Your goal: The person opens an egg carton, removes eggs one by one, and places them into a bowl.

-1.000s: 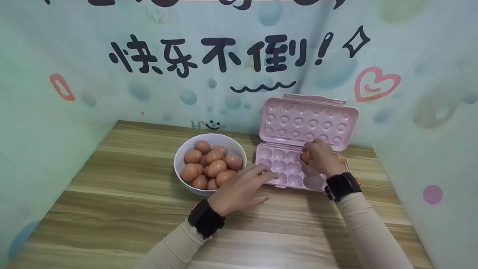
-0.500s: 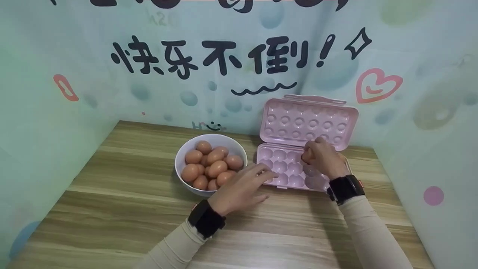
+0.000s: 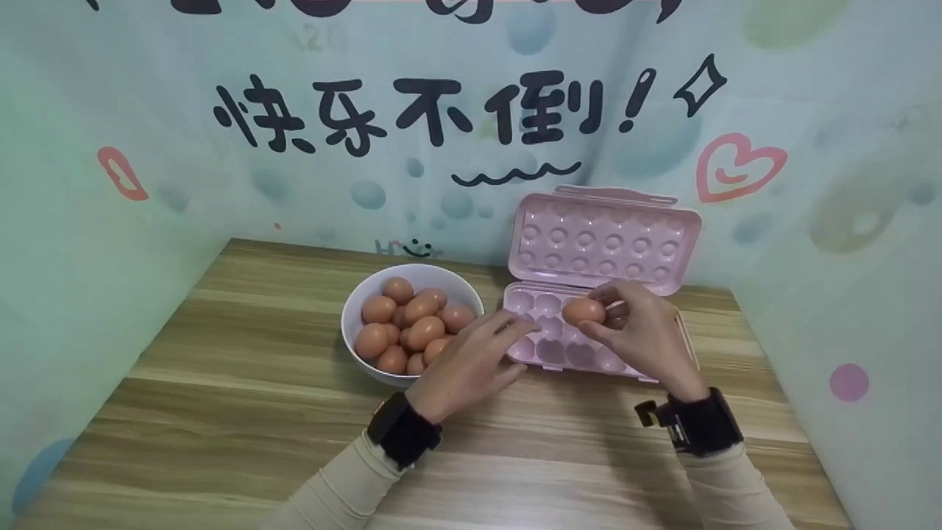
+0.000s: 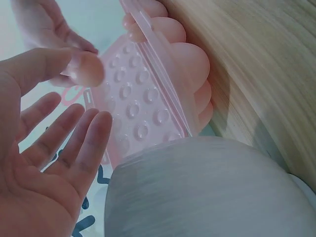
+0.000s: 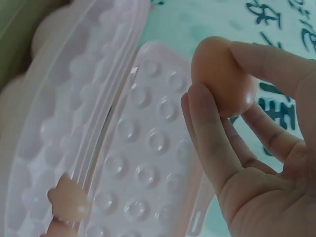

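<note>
In the head view a brown egg is pinched between the thumb and fingers of my right hand, above the pink egg carton. The right wrist view shows this egg clear of the carton. My left hand hovers with relaxed fingers between the carton's left end and a white bowl of several brown eggs. Nothing lies in its palm in the left wrist view. The carton's lid stands raised at the back. An egg sits in a cup by the hinge.
A wooden table bears the bowl and carton. Behind them hangs a pale printed cloth with black lettering, close to the raised lid. Side walls of similar cloth flank the table.
My right hand has turned at the wrist and brought its egg slightly left from the carton's back row, showing more of the egg. The left hand has barely moved.
</note>
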`<state>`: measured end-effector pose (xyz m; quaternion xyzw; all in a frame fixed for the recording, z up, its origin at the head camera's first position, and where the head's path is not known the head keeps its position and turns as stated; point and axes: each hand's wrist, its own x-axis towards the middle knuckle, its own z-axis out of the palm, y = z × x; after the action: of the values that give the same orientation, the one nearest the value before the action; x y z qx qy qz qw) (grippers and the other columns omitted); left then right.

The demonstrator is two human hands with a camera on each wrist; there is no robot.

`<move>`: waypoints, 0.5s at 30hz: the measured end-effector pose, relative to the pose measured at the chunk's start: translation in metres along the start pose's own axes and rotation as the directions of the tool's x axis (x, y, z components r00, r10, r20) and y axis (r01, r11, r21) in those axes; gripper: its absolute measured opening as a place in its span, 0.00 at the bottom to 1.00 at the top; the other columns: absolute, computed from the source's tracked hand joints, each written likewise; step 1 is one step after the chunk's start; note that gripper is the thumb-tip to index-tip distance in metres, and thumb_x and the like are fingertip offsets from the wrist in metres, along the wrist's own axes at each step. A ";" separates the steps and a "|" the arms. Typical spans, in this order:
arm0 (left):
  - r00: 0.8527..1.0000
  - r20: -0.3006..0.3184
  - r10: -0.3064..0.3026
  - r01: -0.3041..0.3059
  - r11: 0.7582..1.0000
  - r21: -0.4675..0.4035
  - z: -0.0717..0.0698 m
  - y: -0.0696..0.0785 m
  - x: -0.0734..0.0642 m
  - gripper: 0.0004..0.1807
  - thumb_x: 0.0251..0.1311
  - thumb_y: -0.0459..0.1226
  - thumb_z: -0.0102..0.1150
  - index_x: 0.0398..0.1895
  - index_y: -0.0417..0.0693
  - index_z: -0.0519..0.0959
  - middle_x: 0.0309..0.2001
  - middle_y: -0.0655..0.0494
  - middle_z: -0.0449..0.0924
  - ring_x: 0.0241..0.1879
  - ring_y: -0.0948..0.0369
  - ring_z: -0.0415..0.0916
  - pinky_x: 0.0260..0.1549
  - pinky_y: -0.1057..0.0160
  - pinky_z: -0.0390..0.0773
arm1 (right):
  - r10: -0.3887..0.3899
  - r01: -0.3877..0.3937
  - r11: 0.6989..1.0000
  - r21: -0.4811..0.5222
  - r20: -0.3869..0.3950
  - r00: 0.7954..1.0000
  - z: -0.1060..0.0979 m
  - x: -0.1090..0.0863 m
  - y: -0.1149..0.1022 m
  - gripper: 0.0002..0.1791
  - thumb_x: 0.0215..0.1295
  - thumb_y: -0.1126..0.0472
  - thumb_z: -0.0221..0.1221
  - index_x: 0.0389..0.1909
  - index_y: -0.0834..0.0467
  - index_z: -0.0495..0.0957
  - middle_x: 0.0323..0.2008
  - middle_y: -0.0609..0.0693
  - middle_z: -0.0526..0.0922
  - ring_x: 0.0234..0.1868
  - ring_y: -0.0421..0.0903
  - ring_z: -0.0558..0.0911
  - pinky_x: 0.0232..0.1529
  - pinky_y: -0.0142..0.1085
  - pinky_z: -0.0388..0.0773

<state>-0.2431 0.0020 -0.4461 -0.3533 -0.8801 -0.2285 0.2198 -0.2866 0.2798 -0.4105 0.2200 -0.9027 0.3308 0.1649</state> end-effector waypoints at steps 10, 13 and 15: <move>0.998 -0.054 0.013 -0.017 0.998 -0.067 -0.001 0.000 0.002 0.27 0.64 0.40 0.74 0.66 0.50 0.78 0.60 0.54 0.80 0.58 0.58 0.79 0.61 0.60 0.79 | 0.015 -0.033 0.965 0.260 0.071 0.997 0.014 -0.024 -0.028 0.21 0.57 0.62 0.80 0.48 0.59 0.83 0.41 0.52 0.87 0.39 0.47 0.89 0.43 0.36 0.88; 0.995 -0.086 0.050 -0.057 0.996 -0.075 -0.001 0.001 0.003 0.28 0.62 0.40 0.76 0.64 0.49 0.78 0.59 0.53 0.80 0.59 0.56 0.80 0.60 0.59 0.80 | 0.016 -0.045 0.955 0.294 0.100 0.995 0.018 -0.027 -0.033 0.20 0.58 0.59 0.79 0.48 0.56 0.83 0.42 0.50 0.86 0.39 0.47 0.89 0.43 0.38 0.88; 0.992 -0.106 0.074 -0.081 0.994 -0.073 -0.001 0.002 0.003 0.28 0.62 0.41 0.77 0.63 0.48 0.78 0.58 0.52 0.80 0.58 0.56 0.80 0.59 0.59 0.80 | 0.019 -0.055 0.951 0.304 0.119 0.993 0.020 -0.028 -0.036 0.20 0.58 0.56 0.79 0.48 0.54 0.83 0.43 0.49 0.86 0.40 0.46 0.89 0.45 0.39 0.88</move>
<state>-0.2439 0.0042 -0.4432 -0.3832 -0.8438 -0.2714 0.2598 -0.2477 0.2498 -0.4190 0.2448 -0.8524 0.4566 0.0702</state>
